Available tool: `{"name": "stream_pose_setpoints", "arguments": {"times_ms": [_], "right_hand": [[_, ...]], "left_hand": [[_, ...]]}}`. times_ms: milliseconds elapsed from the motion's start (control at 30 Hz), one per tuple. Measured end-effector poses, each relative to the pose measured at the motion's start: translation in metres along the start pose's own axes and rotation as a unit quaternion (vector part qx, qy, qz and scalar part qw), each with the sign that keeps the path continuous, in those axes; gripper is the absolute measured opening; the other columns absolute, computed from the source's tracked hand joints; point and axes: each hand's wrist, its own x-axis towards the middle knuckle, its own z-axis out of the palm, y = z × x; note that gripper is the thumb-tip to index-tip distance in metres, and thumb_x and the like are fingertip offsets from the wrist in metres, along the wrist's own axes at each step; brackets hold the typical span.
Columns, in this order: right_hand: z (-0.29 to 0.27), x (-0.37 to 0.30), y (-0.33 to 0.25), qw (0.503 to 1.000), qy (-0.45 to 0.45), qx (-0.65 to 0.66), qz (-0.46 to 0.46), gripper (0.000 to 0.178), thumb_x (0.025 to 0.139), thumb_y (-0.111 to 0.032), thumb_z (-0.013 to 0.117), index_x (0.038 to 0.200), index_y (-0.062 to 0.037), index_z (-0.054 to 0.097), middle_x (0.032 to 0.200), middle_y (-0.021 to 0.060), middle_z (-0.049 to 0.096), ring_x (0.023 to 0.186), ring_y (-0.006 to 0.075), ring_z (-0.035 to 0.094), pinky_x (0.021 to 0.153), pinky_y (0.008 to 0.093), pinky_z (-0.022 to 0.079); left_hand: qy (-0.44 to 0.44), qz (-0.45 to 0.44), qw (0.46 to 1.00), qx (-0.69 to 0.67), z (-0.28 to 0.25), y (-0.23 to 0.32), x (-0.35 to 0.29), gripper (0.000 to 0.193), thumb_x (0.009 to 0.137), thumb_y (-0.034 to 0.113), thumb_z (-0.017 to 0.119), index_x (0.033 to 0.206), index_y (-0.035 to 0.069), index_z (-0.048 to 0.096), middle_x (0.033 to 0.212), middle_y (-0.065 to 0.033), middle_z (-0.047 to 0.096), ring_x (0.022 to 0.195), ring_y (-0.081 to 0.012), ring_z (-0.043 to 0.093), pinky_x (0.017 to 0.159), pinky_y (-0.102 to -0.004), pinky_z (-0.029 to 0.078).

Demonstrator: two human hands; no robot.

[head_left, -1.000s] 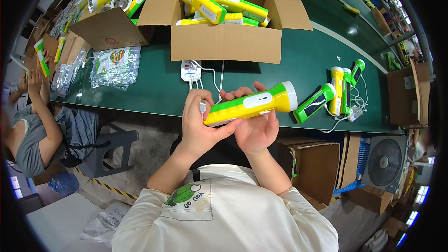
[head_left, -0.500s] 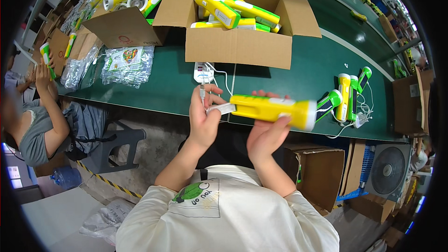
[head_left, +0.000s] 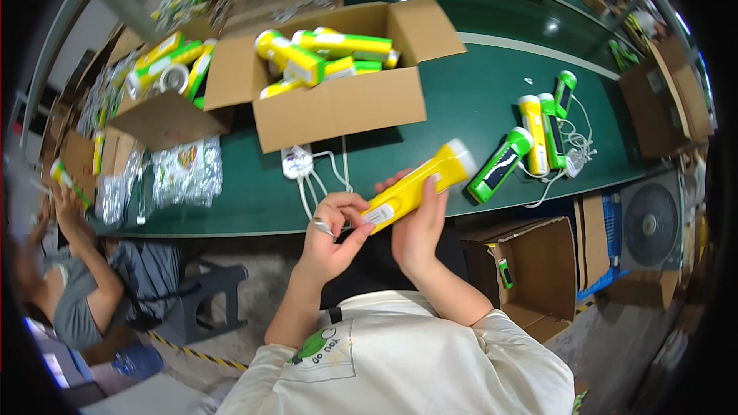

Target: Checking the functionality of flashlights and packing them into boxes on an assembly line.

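A yellow flashlight [head_left: 416, 190] with a white head end lies slantwise above my lap, just off the table's near edge. My right hand [head_left: 419, 232] is wrapped round its body from below, thumb along its side. With thumb and fingers, my left hand [head_left: 332, 240] pinches the tail end, beside a pale label-like panel [head_left: 379, 214]. A small silvery piece [head_left: 322, 226], seemingly a cable plug, sticks out between the left fingers; its far part is hidden. Just right of the held flashlight, a green flashlight [head_left: 500, 166] with a dark panel rests on the table.
An open carton [head_left: 342, 111] of yellow-green flashlights stands ahead, near a white power strip [head_left: 297, 162] with cables. More flashlights [head_left: 533, 134] with white cords lie at right. Clear plastic bags [head_left: 187, 173] lie at left, near a co-worker's hands [head_left: 68, 211]. Below right sits an open carton [head_left: 542, 277].
The flashlight has rolled and tilted, its head now pointing up and right. The white piece my left hand held at its tail no longer shows separately. My view has swung rightward.
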Motion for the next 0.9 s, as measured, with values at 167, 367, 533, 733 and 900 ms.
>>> {"name": "stream_pose_setpoints", "arguments": {"times_ms": [167,367,533,733,900], "right_hand": [[-0.011,-0.001,-0.003,0.999,0.009,-0.033,-0.043,0.025,0.098,-0.028,0.039,0.113,-0.0087,0.033,0.096,0.0091,0.049,0.083,0.0179,0.055,0.076,0.0351,0.049],[-0.043,0.001,-0.040,0.996,-0.088,-0.009,-0.009,0.033,0.098,-0.038,0.036,0.113,-0.0088,0.034,0.090,0.0096,0.051,0.072,0.0169,0.056,0.064,0.0314,0.050],[-0.077,-0.004,-0.078,0.994,-0.090,0.049,0.038,0.048,0.095,-0.052,0.031,0.110,-0.0072,0.037,0.085,0.0110,0.052,0.070,0.0177,0.056,0.062,0.0315,0.050],[-0.150,-0.014,-0.109,0.973,-0.074,-0.158,-0.148,0.060,0.090,-0.055,0.042,0.122,-0.0059,0.030,0.094,0.0155,0.054,0.076,0.0189,0.059,0.065,0.0311,0.052],[-0.274,-0.023,-0.143,0.944,0.269,-0.129,-0.138,0.038,0.091,-0.032,0.050,0.115,-0.0063,0.035,0.088,0.0151,0.056,0.067,0.0212,0.060,0.059,0.0332,0.053]], "left_hand": [[-0.004,0.028,0.986,0.166,0.016,-0.003,0.008,0.043,0.070,-0.004,0.073,0.077,0.009,0.032,0.095,-0.0110,0.049,0.064,-0.0091,0.040,0.061,-0.0220,0.038],[0.198,-0.014,0.978,-0.070,-0.026,-0.021,0.007,0.023,0.085,0.007,0.054,0.075,0.009,0.034,0.087,-0.0070,0.045,0.060,-0.0092,0.039,0.052,-0.0204,0.034],[0.226,-0.066,0.956,-0.175,-0.056,-0.063,0.011,0.022,0.091,0.021,0.049,0.077,0.009,0.037,0.083,-0.0075,0.045,0.056,-0.0099,0.039,0.047,-0.0210,0.033],[0.225,-0.113,0.941,-0.228,-0.063,-0.067,0.009,0.028,0.096,0.028,0.042,0.079,0.006,0.044,0.080,-0.0052,0.044,0.057,-0.0087,0.037,0.048,-0.0221,0.030],[0.230,-0.128,0.943,-0.207,-0.072,-0.065,0.007,0.029,0.095,0.027,0.044,0.077,0.004,0.044,0.078,-0.0039,0.045,0.054,-0.0089,0.035,0.048,-0.0227,0.029]]}}
